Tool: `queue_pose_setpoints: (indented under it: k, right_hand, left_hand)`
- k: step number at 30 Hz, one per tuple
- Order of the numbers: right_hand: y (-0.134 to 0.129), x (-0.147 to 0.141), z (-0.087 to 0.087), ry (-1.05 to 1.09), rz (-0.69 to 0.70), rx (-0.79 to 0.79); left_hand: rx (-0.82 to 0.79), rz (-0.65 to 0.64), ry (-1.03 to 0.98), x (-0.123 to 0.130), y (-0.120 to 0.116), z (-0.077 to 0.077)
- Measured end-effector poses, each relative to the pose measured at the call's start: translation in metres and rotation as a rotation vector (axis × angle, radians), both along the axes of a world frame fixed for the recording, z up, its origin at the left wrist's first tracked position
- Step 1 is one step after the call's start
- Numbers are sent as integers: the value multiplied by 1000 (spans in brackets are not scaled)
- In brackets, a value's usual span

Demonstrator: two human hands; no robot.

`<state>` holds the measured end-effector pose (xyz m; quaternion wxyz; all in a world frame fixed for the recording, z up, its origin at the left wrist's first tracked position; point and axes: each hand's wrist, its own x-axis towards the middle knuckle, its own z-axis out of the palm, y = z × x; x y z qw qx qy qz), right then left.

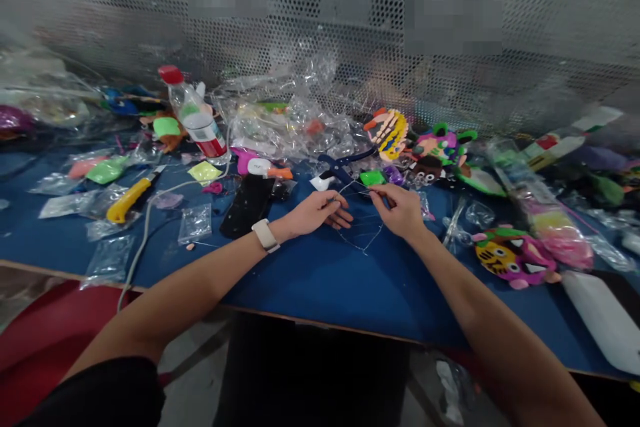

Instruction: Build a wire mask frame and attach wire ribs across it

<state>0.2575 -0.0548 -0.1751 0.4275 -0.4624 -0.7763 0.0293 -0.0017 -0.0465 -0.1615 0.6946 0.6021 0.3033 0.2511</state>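
Observation:
My left hand (pixel 325 211), with a pale band on its wrist, has thumb and forefinger pinched on a thin pale strand (pixel 373 240). Opposite it, my right hand (pixel 400 211) pinches the same strand between thumb and fingertips. The strand hangs in a loose, kinked loop between the hands over the blue tabletop (pixel 350 293); whether it is wire or string I cannot tell. Just beyond the fingers lies a dark-blue-handled tool (pixel 345 165), its kind unclear. A bright green packet (pixel 373 178) and a white piece (pixel 321 183) are close by.
A yellow utility knife (pixel 131 200), a black phone (pixel 247 205) and a tilted red-capped bottle (pixel 197 117) stand or lie to the left. Colourful clay figures (pixel 515 257) and a white slab-like object (pixel 603 320) are at right. Clear plastic bags (pixel 300 130) heap against the perforated metal panel (pixel 350 7).

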Motion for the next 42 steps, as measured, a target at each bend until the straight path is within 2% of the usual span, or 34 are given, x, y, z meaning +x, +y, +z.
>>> queue_pose_setpoints:
  k: [5, 11, 16, 19, 23, 27, 33, 36, 39, 42]
  right_hand:
    - [-5, 2, 3, 37, -47, 33]
    - [-15, 0, 15, 106, -112, -5]
    - [-19, -4, 20, 164, -106, -4]
    - [-21, -7, 19, 214, -101, -31]
    - [-25, -12, 18, 271, -104, -81]
    - [-26, -13, 21, 108, -105, -72]
    - [-35, -15, 30, -176, -126, 87]
    - [-43, -18, 35, -267, -69, 141]
    - [-47, -21, 37, -350, -17, 144]
    - [-49, -22, 38, -368, -38, 89]
  left_hand:
    - [-21, -68, -84, 0, 1, 5]
    - [-39, -26, -187, 4, -5, 11]
    - [-90, -55, -256, 3, -4, 12]
    - [-34, -33, -214, 4, -4, 10]
    - [97, 74, -96, 10, -10, 9]
    - [130, 134, -9, 13, -17, 11]
    - [168, 161, 13, 13, -17, 8]
    - [175, 162, 3, 14, -17, 3]
    - [191, 157, 0, 14, -17, 0]
    - [199, 163, -14, 13, -17, -2]
